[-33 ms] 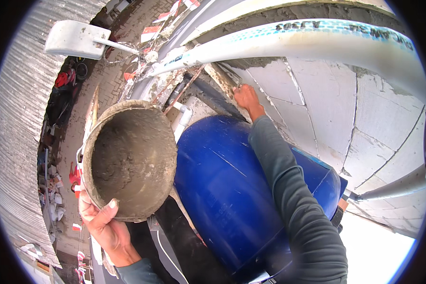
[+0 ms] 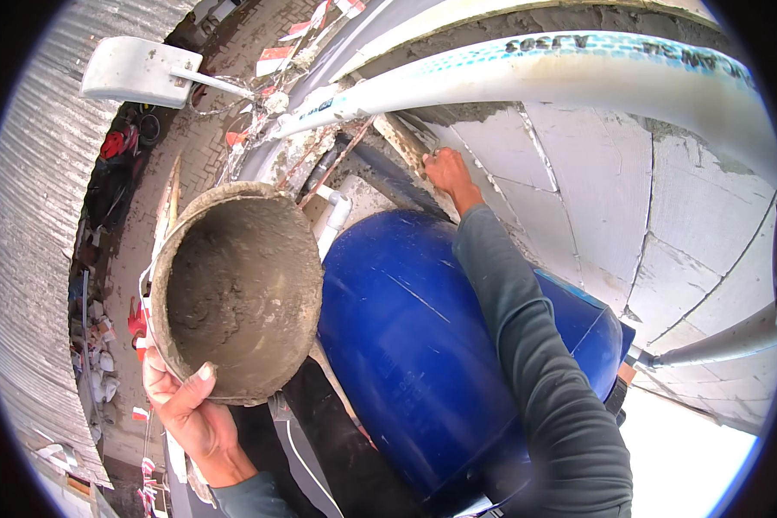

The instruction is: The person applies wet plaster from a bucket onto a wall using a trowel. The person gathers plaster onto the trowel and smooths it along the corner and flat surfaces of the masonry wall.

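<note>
Roofing (image 2: pixel 34 216), grey and corrugated, fills the far left, and beside it we see a white paddle-shaped fixture (image 2: pixel 138 71) on a pole above brick paving (image 2: pixel 194 138). Next comes our left hand (image 2: pixel 197 419), its fingers clamped on the lower left rim of a mortar-coated bucket (image 2: pixel 233 293), thumb over the edge; the bucket is in front of us, left of centre, its mouth turned up toward us, and we cannot tell how much mortar it holds. We judge the step in hand to be working with the right hand while the left carries the bucket; a next move from here calls for a firm grip and a steady mouth, lest mortar spill. Just past the bucket stand a rusty rod (image 2: pixel 341 160) and a white pipe elbow (image 2: pixel 338 214), then a large blue tank (image 2: pixel 406 337), which blocks our way below the right forearm. Beyond the tank, our right hand (image 2: pixel 453 180) is at a mortar-stained board (image 2: pixel 400 142), fingers curled together; we cannot tell whether they close on anything. A thick white pipe (image 2: pixel 457 82) arches above, limiting upward reach, and a pale block wall (image 2: pixel 600 173) rises at the right.
</note>
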The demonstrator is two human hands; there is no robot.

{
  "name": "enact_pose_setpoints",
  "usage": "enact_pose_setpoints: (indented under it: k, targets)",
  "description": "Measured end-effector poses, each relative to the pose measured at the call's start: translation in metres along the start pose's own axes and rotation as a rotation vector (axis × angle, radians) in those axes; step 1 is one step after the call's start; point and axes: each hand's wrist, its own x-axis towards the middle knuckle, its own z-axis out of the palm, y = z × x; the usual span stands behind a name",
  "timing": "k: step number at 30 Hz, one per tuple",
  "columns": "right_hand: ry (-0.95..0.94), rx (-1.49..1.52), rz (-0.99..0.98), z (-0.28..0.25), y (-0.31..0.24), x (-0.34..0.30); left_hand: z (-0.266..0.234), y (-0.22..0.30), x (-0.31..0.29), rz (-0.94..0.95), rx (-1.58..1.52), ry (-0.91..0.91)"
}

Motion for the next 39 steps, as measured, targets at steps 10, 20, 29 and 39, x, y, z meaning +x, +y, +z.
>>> enact_pose_setpoints:
  k: [10,20,29,39]
  targets:
    - [-0.004,0.084,0.060,-0.026,0.004,-0.002,0.024,0.004,0.005,0.009,-0.029,0.001]
    - [0.044,0.241,-0.019,-0.039,0.024,-0.065,0.008,0.005,0.010,0.013,-0.070,-0.037]
    - [-0.142,0.453,0.195,-0.028,-0.006,-0.133,-0.009,-0.003,0.024,0.023,-0.099,-0.116]
    - [-0.307,0.101,0.107,-0.015,-0.009,-0.138,-0.009,0.000,0.017,0.020,-0.162,-0.096]
